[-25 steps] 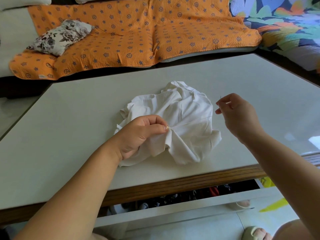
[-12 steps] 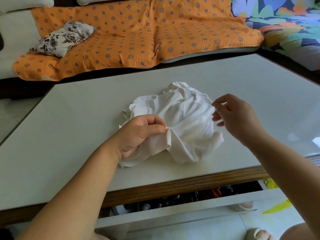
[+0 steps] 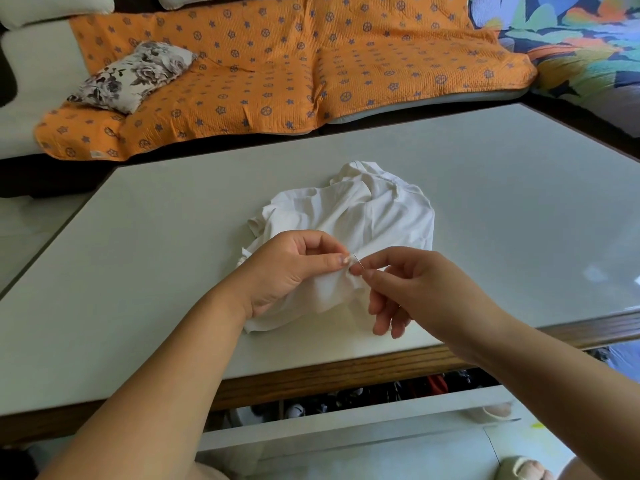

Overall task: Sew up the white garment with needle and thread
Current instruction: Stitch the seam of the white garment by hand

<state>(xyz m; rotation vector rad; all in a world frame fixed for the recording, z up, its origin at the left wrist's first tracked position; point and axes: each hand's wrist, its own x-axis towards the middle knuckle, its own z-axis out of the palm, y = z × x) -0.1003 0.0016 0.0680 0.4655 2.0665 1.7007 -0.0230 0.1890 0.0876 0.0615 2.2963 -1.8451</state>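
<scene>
As left hand (image 3: 287, 268) pinches garment (image 3: 374, 216), right hand (image 3: 415, 285), needle (image 3: 357, 263)

The white garment (image 3: 363, 220) is lying crumpled on the table (image 3: 138, 237), and a thin needle (image 3: 357, 261) is slanting against its pinched near fold

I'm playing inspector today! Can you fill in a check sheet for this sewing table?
Surface: pale table with a wooden front edge.
Job's things: white garment bunched on the table; needle at a fold; thread too thin to see.
Clutter: nothing seen.
Hands: left hand pinches a garment fold; right hand pinches the needle.
Cables: nothing seen.
Surroundings: orange sofa cover, flowered pillow, open drawer under the table.
</scene>
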